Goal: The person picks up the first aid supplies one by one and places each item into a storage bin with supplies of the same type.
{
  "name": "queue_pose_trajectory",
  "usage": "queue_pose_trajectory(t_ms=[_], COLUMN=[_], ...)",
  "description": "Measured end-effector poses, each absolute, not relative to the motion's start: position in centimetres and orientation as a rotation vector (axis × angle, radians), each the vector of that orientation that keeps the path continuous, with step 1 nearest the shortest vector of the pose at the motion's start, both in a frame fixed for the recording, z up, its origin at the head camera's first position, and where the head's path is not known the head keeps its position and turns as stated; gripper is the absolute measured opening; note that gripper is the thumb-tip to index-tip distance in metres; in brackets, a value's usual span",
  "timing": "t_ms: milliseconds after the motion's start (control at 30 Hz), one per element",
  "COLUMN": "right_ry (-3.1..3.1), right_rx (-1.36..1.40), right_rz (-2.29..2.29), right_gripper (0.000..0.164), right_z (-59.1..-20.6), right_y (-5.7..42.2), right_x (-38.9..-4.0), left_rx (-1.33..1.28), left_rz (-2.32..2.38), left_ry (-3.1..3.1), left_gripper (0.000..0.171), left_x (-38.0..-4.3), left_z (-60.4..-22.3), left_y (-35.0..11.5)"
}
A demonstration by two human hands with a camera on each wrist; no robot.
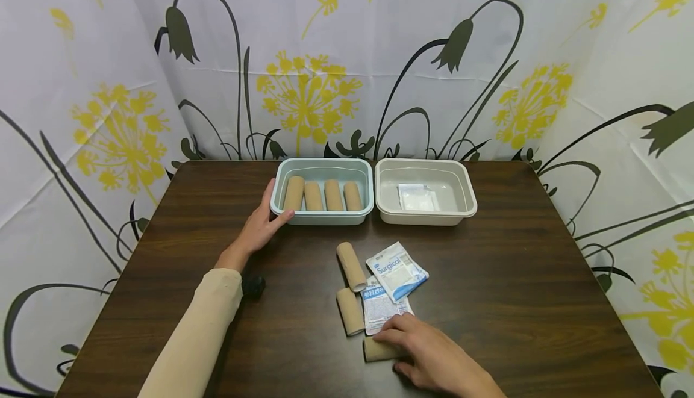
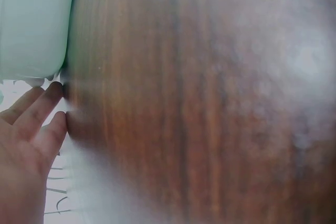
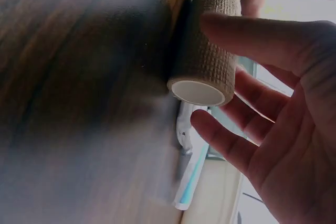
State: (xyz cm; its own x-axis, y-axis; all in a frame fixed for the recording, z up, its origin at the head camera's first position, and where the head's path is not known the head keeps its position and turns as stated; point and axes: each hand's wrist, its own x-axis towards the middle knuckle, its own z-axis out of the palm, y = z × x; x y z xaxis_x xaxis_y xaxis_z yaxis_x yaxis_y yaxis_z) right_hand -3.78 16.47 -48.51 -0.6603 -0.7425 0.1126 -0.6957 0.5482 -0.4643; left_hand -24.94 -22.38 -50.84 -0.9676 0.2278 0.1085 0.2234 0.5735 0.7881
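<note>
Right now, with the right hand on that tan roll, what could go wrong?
The tan roll lies on its side, so if the right hand slips, it could roll away.
The lower packet sits close to that hand and might get dragged, shifting the "Surgical" packet overlapping it.
The left hand is against the blue bin; a push might knock it into the beige bin alongside.

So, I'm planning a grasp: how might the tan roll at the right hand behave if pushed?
The tan roll could roll easily if nudged sideways: it's cylindrical and lying on its side. It probably won't slip much, given its crinkled surface.
</note>
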Motion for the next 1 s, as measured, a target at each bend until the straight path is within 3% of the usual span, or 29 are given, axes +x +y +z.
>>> queue_pose_trajectory(t_ms=[1000], right_ry=[2.663], right_rx=[-1.142], right_rz=[-0.953], right_gripper=[0.047], right_z=[-48.2], right_y=[17.1], right_x=[-3.9], left_rx=[0.362], left_rz=[1.410], left_ry=[2.757], left_gripper=[0.088], left_x=[-24.7], left_z=[-50.7], left_y=[-22.2])
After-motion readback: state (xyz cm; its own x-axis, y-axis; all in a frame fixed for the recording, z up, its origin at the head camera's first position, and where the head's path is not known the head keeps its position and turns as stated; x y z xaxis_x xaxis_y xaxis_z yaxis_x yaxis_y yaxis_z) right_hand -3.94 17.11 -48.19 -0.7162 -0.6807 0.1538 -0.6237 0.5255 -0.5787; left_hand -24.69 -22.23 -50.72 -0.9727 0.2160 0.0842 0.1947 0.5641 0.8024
